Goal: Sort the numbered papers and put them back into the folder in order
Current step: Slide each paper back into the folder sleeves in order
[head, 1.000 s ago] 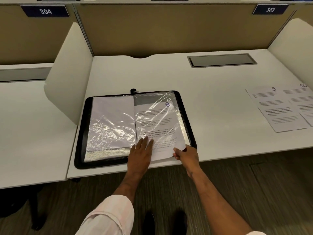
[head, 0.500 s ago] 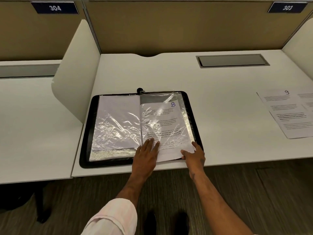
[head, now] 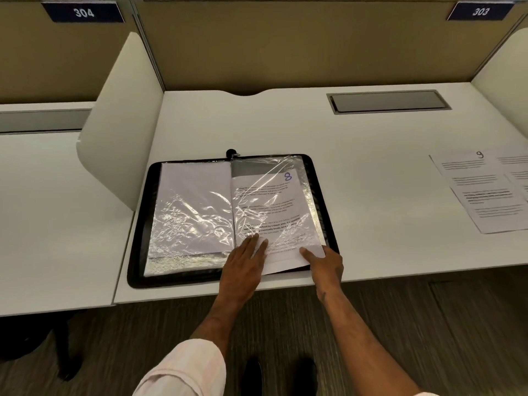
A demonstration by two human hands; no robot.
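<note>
A black zip folder (head: 136, 252) lies open on the white desk, its clear plastic sleeves showing. The paper numbered 8 (head: 274, 207) sits partway inside the right-hand sleeve, and its bottom edge sticks out toward me. My left hand (head: 243, 267) rests flat on the sleeve's lower left, fingers apart. My right hand (head: 325, 270) holds the lower right corner of paper 8, index finger on top. The left-hand sleeve (head: 194, 207) holds a blank-looking sheet. The paper numbered 9 (head: 480, 190) lies loose far to the right.
Another printed sheet (head: 518, 172) overlaps paper 9 at the frame's right edge. A white divider panel (head: 123, 124) stands left of the folder. A grey cable hatch (head: 388, 101) is set in the desk at the back right. The desk's front edge runs just below the folder.
Paper 8 has slid further up into the right sleeve. My right hand moved up and right along its bottom corner. The left hand stayed pressing on the sleeve.
</note>
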